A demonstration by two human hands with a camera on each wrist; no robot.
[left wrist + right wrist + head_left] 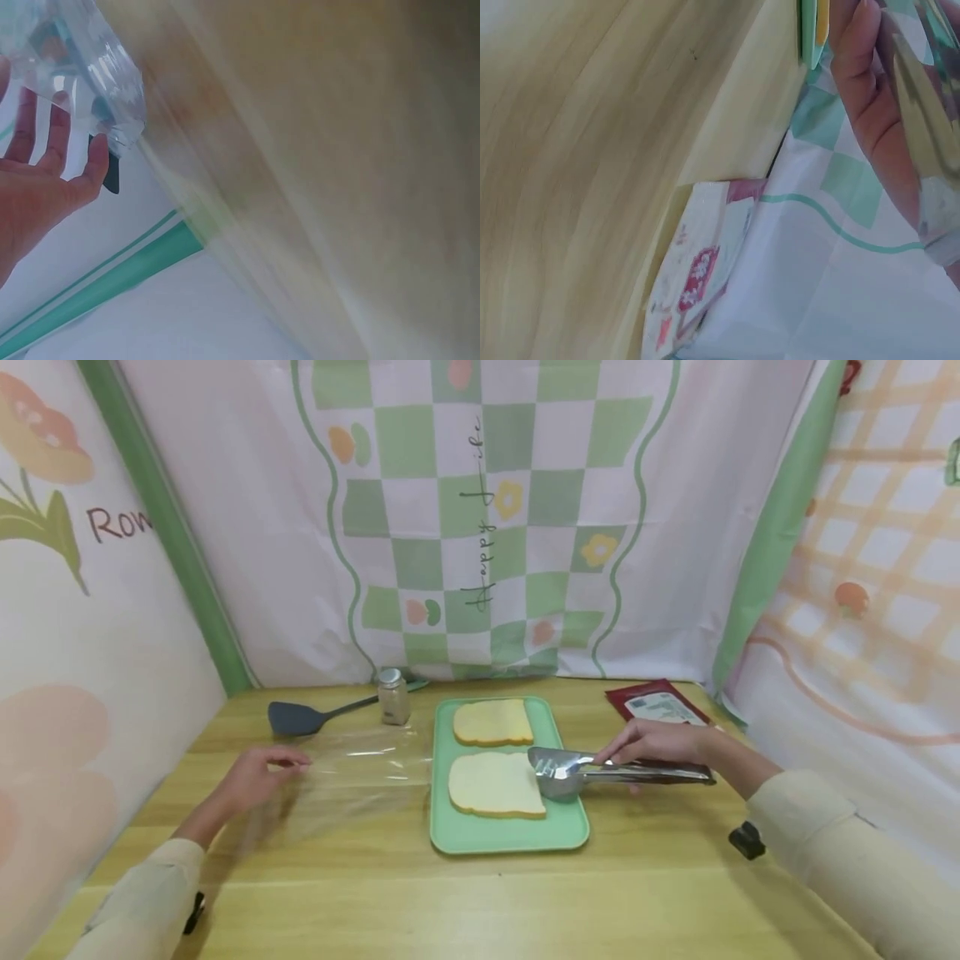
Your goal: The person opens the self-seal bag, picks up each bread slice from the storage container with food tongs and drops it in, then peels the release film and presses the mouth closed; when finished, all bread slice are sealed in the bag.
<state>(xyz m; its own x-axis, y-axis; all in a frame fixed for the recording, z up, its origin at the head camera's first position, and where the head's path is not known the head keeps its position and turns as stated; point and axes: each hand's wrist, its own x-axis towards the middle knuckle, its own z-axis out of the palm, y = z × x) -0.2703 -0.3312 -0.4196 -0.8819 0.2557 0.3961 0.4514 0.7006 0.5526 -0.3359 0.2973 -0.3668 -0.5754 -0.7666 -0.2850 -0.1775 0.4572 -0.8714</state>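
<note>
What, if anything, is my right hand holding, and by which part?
Your right hand holds long, shiny silver metal tongs with broad ends, gripped along their narrow arms, behind those broad ends.

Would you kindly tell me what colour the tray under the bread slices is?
The tray is light green, seen best in the head view.
</note>
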